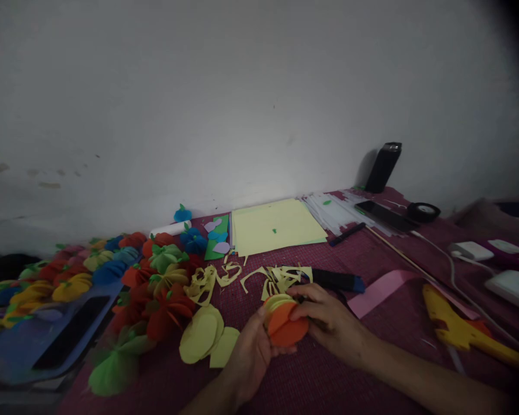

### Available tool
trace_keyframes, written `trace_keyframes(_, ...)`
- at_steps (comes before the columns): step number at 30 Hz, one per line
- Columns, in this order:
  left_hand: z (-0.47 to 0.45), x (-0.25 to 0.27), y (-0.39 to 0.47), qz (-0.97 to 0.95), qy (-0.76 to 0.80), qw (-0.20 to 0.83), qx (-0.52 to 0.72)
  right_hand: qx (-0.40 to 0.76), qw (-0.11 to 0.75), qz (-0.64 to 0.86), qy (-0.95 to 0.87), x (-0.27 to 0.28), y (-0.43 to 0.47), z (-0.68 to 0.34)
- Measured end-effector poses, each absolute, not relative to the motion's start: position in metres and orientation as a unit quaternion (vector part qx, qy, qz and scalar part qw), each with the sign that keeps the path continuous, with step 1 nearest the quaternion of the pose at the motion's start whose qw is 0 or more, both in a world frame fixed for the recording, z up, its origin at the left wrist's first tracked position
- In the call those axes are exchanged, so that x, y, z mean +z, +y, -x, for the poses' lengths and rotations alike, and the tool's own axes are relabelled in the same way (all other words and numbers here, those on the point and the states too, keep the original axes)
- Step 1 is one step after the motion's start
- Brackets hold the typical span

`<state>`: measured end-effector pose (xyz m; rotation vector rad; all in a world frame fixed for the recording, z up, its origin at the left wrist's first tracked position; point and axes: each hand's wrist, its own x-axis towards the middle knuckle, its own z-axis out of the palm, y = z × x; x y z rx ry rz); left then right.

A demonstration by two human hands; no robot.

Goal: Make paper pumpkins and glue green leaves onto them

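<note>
Orange and yellow paper circles (289,329), gathered in a fanned stack, sit between my hands above the table. My left hand (251,353) grips them from the left, with the fingers underneath. From the right, my right hand (328,320) is closed on the orange circles with thumb and fingers. Left of my left hand lie pale yellow paper circles (202,334) and a yellow paper square (224,347). Behind my hands are curled yellow paper scraps (285,278). Dark-handled scissors (337,280) seem to lie behind my right hand, partly covered.
Many colourful folded-paper fruits (166,311) crowd the left side. Yellow paper sheets (277,225) lie by the wall. On the right are a yellow glue gun (454,323), a pink paper strip (384,288), a phone (387,216), a white cable (450,268) and a black bottle (383,167).
</note>
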<state>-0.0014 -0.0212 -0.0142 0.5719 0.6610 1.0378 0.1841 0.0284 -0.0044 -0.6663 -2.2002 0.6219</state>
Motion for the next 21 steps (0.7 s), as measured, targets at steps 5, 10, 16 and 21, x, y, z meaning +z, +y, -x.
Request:
trace_keyframes(5, -0.002, -0.018, -0.021, -0.252, 0.326, 0.755, 0.511, 0.218, 0.369, 0.253, -0.867, -0.007, 0.028, -0.185)
trace_keyframes(10, -0.005, -0.020, -0.021, -0.254, 0.360, 0.719, 0.537, 0.219, 0.380, 0.233, -0.868, -0.010, 0.027, -0.184)
trace_keyframes(16, -0.005, -0.016, -0.020, -0.251, 0.371, 0.701, 0.555, 0.211, 0.376, 0.232, -0.872, -0.004, 0.027, -0.184)
trace_keyframes(21, -0.004, -0.013, -0.020, -0.229, 0.380, 0.710, 0.547, 0.228, 0.376, 0.228, -0.869, 0.002, 0.030, -0.186)
